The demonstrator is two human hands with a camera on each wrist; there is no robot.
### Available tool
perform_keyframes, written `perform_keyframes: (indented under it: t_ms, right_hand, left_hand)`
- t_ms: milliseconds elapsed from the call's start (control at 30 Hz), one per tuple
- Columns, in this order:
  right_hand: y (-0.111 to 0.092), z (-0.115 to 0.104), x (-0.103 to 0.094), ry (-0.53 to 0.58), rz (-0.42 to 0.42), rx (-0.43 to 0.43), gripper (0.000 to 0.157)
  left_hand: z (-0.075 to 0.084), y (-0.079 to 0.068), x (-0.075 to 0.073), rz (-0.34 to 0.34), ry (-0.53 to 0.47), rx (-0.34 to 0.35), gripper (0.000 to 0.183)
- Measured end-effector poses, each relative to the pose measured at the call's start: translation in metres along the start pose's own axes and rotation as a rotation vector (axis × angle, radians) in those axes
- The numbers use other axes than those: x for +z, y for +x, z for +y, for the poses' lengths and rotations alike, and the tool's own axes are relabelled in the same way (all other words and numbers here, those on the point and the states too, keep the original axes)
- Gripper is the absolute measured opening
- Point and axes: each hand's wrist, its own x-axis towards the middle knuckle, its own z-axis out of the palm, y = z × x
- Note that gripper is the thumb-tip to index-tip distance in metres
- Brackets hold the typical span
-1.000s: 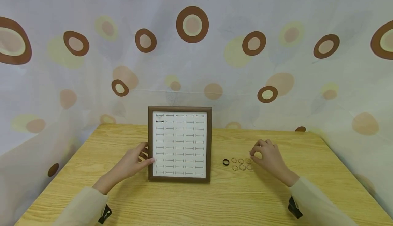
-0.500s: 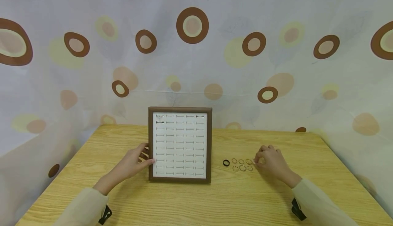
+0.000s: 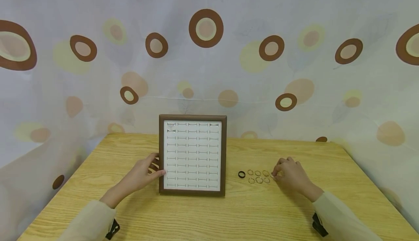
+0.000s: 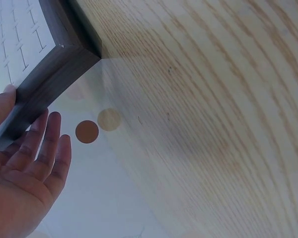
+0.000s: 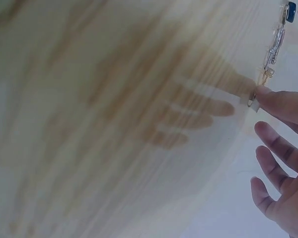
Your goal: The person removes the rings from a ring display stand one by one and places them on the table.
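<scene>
A brown-framed ring display tray [image 3: 192, 193] with a white slotted insert stands upright on the table. My left hand [image 3: 144, 172] grips its left side, thumb on the front and fingers behind the frame, as the left wrist view [image 4: 27, 173] also shows. To the right, my right hand [image 3: 291, 173] pinches a small ring [image 5: 251, 100] between thumb and forefinger, down at the tabletop. The other fingers of that hand are spread slightly. Beside it lie several gold and silver rings [image 3: 259, 182] in two short rows, with a black ring [image 3: 242, 177] at their left end.
The wooden table [image 3: 196, 219] carries the tray and the rings. Behind and at both sides hangs a pale curtain [image 3: 209, 70] with brown and yellow circles. Two slots near the tray's upper left look slightly pulled apart.
My right hand has moved a little right and down to the tabletop with the ring, to the right end of the rows. The left hand and the tray have stayed put.
</scene>
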Motion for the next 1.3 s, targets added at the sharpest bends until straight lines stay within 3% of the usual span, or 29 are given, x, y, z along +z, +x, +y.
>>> perform_keyframes:
  t_ms: [500,933,1300]
  right_hand:
    - [0.000,0.000,-0.001,0.031,-0.037,0.010,0.012]
    - [0.021,-0.009,-0.021,0.059,0.066,-0.045,0.009]
    - [0.046,-0.028,-0.037,0.054,0.176,-0.107,0.013]
  left_hand:
    - [0.000,0.001,0.000,0.001,-0.002,-0.011,0.054]
    - [-0.003,0.001,0.003,0.000,0.002,-0.014,0.054]
    - [-0.002,0.001,0.002,-0.002,-0.001,-0.012,0.055]
